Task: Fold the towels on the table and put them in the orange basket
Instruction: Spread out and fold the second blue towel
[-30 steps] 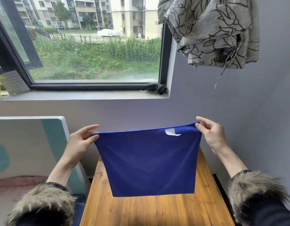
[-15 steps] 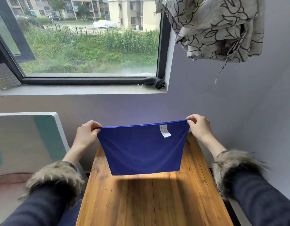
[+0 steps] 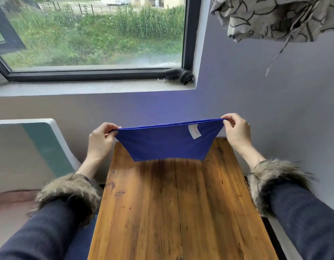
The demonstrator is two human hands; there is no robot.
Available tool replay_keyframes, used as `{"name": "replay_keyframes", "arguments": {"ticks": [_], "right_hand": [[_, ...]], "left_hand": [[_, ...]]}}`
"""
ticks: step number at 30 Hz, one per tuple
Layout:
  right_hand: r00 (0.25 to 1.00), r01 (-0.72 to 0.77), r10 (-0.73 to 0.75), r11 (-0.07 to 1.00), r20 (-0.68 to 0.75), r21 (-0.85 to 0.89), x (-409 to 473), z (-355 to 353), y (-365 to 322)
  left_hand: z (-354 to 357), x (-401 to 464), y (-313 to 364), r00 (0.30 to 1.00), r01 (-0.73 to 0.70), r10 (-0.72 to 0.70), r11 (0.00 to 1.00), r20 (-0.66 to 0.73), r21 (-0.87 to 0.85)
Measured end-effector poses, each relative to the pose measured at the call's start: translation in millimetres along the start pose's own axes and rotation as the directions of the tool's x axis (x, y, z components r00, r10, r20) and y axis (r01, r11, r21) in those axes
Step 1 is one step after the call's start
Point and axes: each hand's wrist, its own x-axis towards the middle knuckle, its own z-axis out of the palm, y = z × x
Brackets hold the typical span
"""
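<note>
The person is holding a blue towel stretched out above the far end of the wooden table. The left hand is pinching the towel's upper left corner, fingers curled in over the hem with the thumb closing against them. The right hand is pinching the upper right corner in the same manner, fingertips bent down over the edge. The top hem is running taut between the two hands, slightly higher on the right.

The towel is hanging freely from that hem, narrowing toward its lower edge, which is sitting just over the tabletop (whether it is touching the wood cannot be told from here). A shadow is falling on the planks directly beneath it. A white care label is showing near the upper right corner, on the side facing the person.

Both forearms are reaching forward in dark knitted sleeves with fur cuffs, one on either side of the table.

The table is standing against a grey wall. Above it a window is looking onto greenery and a railing. A small black object is lying on the sill at the window's right corner. A patterned grey cloth is hanging at upper right, a cord dangling below it. A white-edged panel is leaning left of the table.
</note>
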Motion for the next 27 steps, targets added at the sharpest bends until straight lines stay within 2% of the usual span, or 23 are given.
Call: {"name": "replay_keyframes", "arguments": {"ticks": [2,5,8,11,13,17,19,20,21,23,27], "right_hand": [[1.0,-0.017,0.017,1.0,0.003,0.009,-25,1,16],[0.996,-0.058,0.06,0.998,0.062,-0.027,-70,1,45],[0.944,-0.142,0.174,0.982,0.281,-0.128,-112,-2,80],[0.749,-0.219,0.346,0.934,0.564,-0.282,-149,-3,112],[0.6,-0.264,0.466,0.883,0.651,-0.388,-173,-2,127],[0.343,-0.337,0.646,0.763,0.682,-0.552,-207,0,140],[0.268,-0.373,0.69,0.718,0.672,-0.588,-213,-1,142],[0.253,-0.394,0.7,0.705,0.668,-0.59,-214,-1,142],[0.251,-0.428,0.705,0.696,0.664,-0.577,-213,0,142],[0.289,-0.517,0.704,0.685,0.649,-0.513,-209,2,141],[0.424,-0.644,0.685,0.688,0.593,-0.334,-186,15,139]], "left_hand": [[3,-25,-8,0.999,0.036,-0.035,0.998,0.014,-0.048],[9,-67,-32,0.99,0.077,-0.078,0.997,0.118,0.007],[13,-110,-67,0.921,0.178,-0.213,0.975,0.327,0.134],[14,-148,-102,0.769,0.26,-0.388,0.916,0.508,0.306],[15,-171,-118,0.652,0.304,-0.476,0.877,0.59,0.372],[21,-202,-135,0.403,0.319,-0.607,0.795,0.685,0.516],[22,-209,-138,0.306,0.354,-0.649,0.757,0.697,0.55],[21,-209,-138,0.285,0.37,-0.655,0.749,0.7,0.55],[21,-208,-139,0.285,0.384,-0.651,0.75,0.704,0.539],[21,-202,-139,0.334,0.428,-0.628,0.765,0.703,0.48],[30,-175,-140,0.53,0.494,-0.569,0.81,0.629,0.316]]}}
